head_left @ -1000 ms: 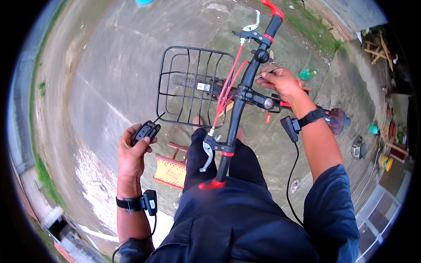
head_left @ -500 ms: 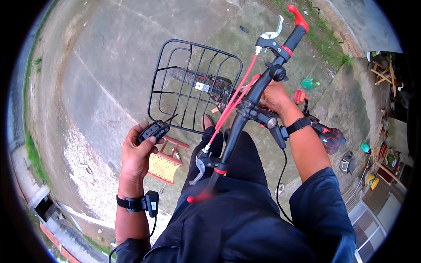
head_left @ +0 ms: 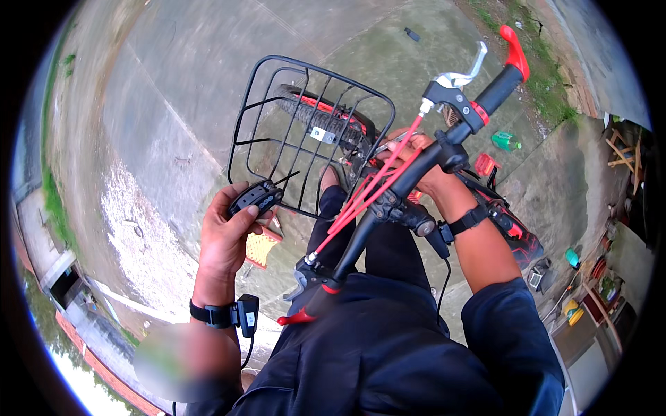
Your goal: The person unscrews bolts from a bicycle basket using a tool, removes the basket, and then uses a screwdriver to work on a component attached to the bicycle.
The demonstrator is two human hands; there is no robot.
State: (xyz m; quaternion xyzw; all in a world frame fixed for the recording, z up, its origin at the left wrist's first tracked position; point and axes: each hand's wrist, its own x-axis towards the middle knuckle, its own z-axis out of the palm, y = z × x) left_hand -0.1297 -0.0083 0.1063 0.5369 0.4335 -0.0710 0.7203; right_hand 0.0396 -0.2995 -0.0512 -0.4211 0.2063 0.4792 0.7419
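Two bare hands in frame; left hand [head_left: 232,220], left of centre, is closed round a black palm-sized tool [head_left: 257,198], thumb pressed on its near face; a thin dark rod [head_left: 288,177] projects from the tool up and to the right, overlapping the lower edge of the basket in view; contact there cannot be told. Right hand [head_left: 424,166], right of centre, reaches behind the handlebar [head_left: 363,240]; its fingers are curled round a thin silvery piece [head_left: 393,141], partly hidden by the red cables [head_left: 374,182]; exact shape unclear.

Bicycle handlebar runs diagonally, lower centre to upper right; silver brake lever [head_left: 474,68] and red bar end [head_left: 514,53] at its upper end; black wire basket [head_left: 243,113] at upper centre, front wheel [head_left: 298,111] seen through its bars; green bottle [head_left: 506,141] on the ground at upper right; yellow woven seat [head_left: 262,248] just below the left hand; black straps on both wrists.
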